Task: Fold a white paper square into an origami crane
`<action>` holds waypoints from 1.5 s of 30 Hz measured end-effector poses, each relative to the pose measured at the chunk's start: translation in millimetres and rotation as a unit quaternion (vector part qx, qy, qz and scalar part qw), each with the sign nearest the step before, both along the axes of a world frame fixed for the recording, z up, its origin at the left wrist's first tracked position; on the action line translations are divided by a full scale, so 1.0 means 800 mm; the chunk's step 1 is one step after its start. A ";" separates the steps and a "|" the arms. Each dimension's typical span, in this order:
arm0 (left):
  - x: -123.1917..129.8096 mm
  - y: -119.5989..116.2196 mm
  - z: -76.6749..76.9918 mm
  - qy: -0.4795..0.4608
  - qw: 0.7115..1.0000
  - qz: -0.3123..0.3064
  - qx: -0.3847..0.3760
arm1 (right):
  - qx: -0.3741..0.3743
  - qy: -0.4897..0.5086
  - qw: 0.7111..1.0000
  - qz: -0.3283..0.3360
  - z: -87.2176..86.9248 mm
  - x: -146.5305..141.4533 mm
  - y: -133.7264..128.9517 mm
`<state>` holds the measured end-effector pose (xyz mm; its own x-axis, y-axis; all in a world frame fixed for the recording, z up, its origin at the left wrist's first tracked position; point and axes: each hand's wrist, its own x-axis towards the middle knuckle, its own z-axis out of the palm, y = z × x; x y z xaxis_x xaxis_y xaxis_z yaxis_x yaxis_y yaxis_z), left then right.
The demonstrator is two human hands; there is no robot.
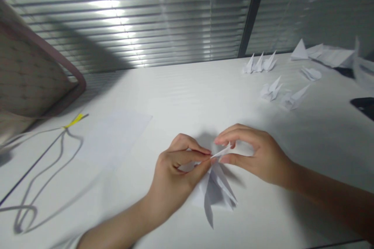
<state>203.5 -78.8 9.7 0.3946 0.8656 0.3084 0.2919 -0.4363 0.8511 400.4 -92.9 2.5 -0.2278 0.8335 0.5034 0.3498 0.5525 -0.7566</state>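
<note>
**Slim flap (221,151), centre stage!**

Over the white table (175,85), the left hand (172,173) pinches a folded paper model (216,190), loose ends fanning nearside. From those touching fingertips the flap's long axis slants away rightward. The right hand's (258,153) fingers curve, parted, around it; whether they grip, I can't tell.

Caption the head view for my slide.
Left hand pinches a folded white paper, right hand at its tip; more folded papers sit beyond on the table.
</note>
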 end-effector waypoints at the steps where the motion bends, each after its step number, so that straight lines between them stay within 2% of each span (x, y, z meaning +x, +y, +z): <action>1: 0.000 0.000 0.000 -0.001 1.000 0.001 -0.013 | 0.007 0.003 1.000 0.011 -0.001 -0.001 0.000; 5: 0.002 0.000 0.001 -0.001 0.998 0.011 -0.063 | 0.036 0.015 0.999 0.012 -0.004 -0.003 0.000; 7: 0.003 0.001 0.002 -0.008 0.996 0.018 -0.086 | 0.021 0.019 1.000 0.005 -0.005 -0.003 0.000; 11: 0.005 0.000 0.003 -0.018 0.995 0.018 -0.102 | -0.039 0.022 0.999 0.031 -0.006 -0.006 -0.001; 14: 0.005 -0.001 0.003 -0.018 0.994 0.014 -0.109 | -0.033 0.026 0.998 0.039 -0.006 -0.008 -0.001; 22: -0.002 0.013 0.008 0.015 0.988 -0.049 -0.146 | -0.031 0.018 0.999 -0.033 -0.004 -0.001 0.001; 26: -0.002 0.013 0.011 0.022 0.990 -0.050 -0.131 | -0.085 0.032 0.996 -0.012 -0.003 -0.002 0.001; 30: -0.005 0.013 0.013 0.010 0.990 -0.069 -0.125 | -0.142 0.064 0.987 -0.040 -0.001 0.001 0.003; 32: -0.010 0.015 0.014 0.002 0.988 -0.101 -0.118 | -0.208 0.110 0.971 -0.039 -0.003 0.006 0.006; 35: -0.017 0.018 0.015 0.007 0.980 -0.162 -0.116 | -0.312 0.192 0.931 -0.003 -0.010 0.011 0.012; 38: -0.018 0.019 0.013 0.002 0.978 -0.183 -0.104 | -0.368 0.237 0.898 0.045 -0.017 0.010 0.015; 43: -0.013 0.018 0.008 -0.017 0.985 -0.163 -0.044 | -0.405 0.214 0.885 0.082 -0.018 -0.001 0.012; 45: -0.012 0.018 0.005 -0.005 0.990 -0.138 -0.005 | -0.365 0.201 0.907 0.056 -0.015 0.000 0.011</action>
